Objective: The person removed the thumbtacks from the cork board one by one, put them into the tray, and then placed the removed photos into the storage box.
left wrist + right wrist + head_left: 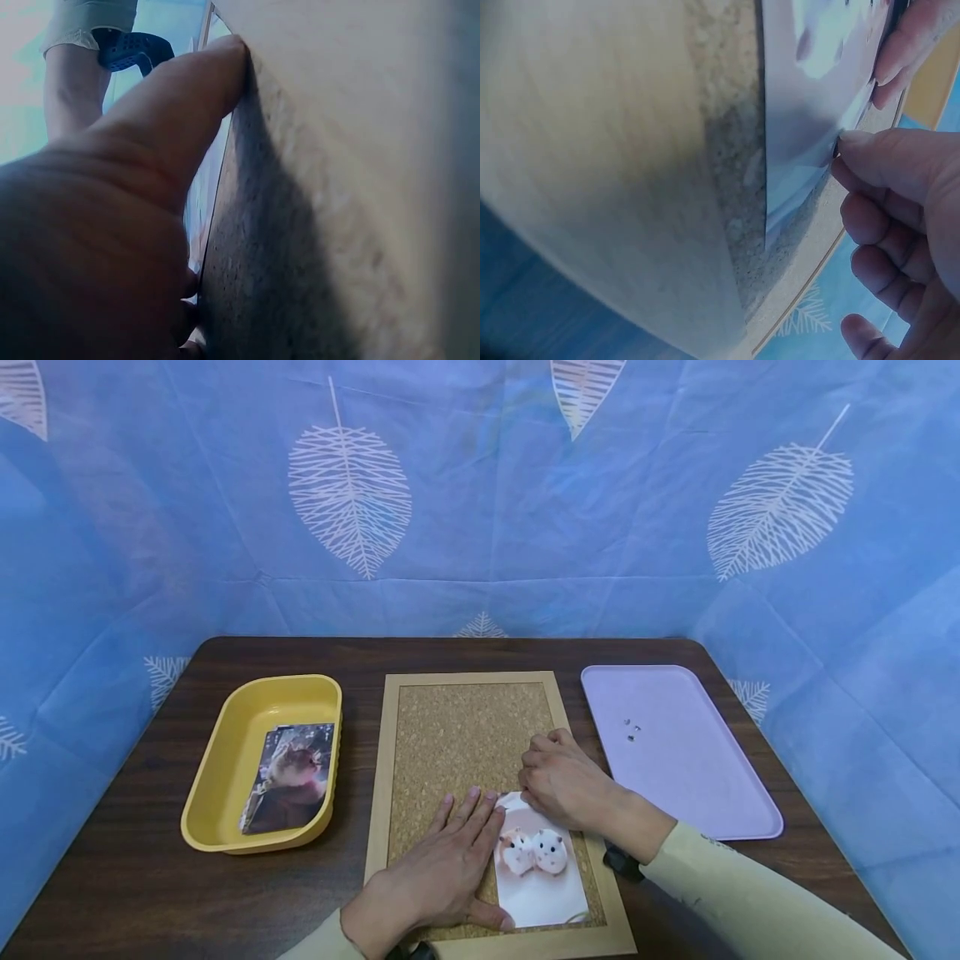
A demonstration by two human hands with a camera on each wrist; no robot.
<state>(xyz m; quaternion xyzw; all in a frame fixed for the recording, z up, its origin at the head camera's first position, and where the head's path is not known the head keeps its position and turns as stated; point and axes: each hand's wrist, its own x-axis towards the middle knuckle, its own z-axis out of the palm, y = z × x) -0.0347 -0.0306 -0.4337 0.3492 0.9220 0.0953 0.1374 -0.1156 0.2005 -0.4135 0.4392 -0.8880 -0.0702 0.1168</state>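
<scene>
A photo print (pixel 542 893) with two small white animals lies on the lower right of a wood-framed cork board (pixel 468 727). My left hand (pixel 450 860) rests flat on the board with spread fingers, fingertips at the photo's left edge and thumb by its lower left corner. At the top edge of the photo, my right hand (pixel 566 781) bends over it with curled fingers. In the right wrist view, its thumb and index finger pinch a small dark thumbtack (pixel 836 148) against the photo, mostly hidden by the fingertips.
To the left stands a yellow tray (pixel 206 777) holding a stack of photos (pixel 292 781). A lilac tray (pixel 690 760) on the right bears several tiny shiny tacks (pixel 631 737). The dark wooden table (pixel 120 877) backs onto a blue leaf-patterned cloth (pixel 480 485).
</scene>
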